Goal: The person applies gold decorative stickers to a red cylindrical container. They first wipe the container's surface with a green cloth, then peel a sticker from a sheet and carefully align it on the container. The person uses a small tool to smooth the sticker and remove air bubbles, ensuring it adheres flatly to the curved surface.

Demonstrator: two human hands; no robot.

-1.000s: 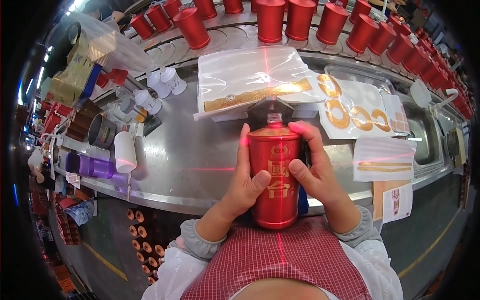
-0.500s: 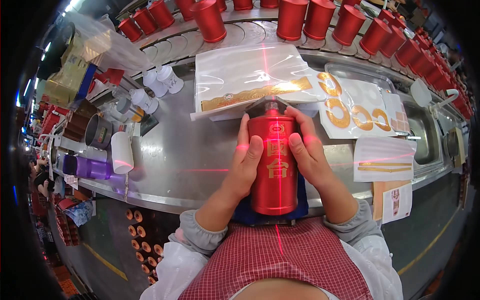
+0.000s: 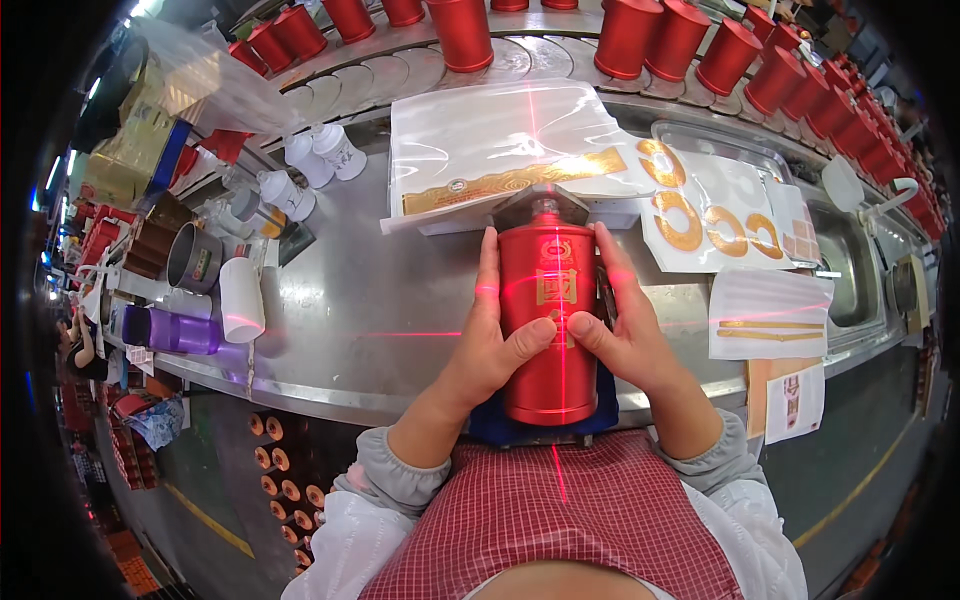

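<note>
A red bottle [image 3: 548, 388] with gold characters on its front lies on a stand, its neck pointing away from me. Under it shows a blue pad [image 3: 492, 428], and a dark holder [image 3: 560, 198] sits around the neck end. My left hand [image 3: 488, 335] is along its left side and my right hand [image 3: 632, 325] along its right. Both thumbs press on the lower gold characters and partly cover them, nearly meeting in the middle. Red light lines cross over the bottle and my fingers.
Beyond the bottle lies a sheet with a gold band [image 3: 500, 130]. To the right are ring-shaped gold stickers [image 3: 725, 225], a sheet with thin gold strips [image 3: 770, 315] and a sink [image 3: 850, 265]. A conveyor [image 3: 530, 58] carries red bottles. Cups and a purple flask [image 3: 185, 333] stand left.
Both thumbs have slid down the bottle's front and inward, from its sides onto the lower characters. The red bottles on the conveyor have shifted right.
</note>
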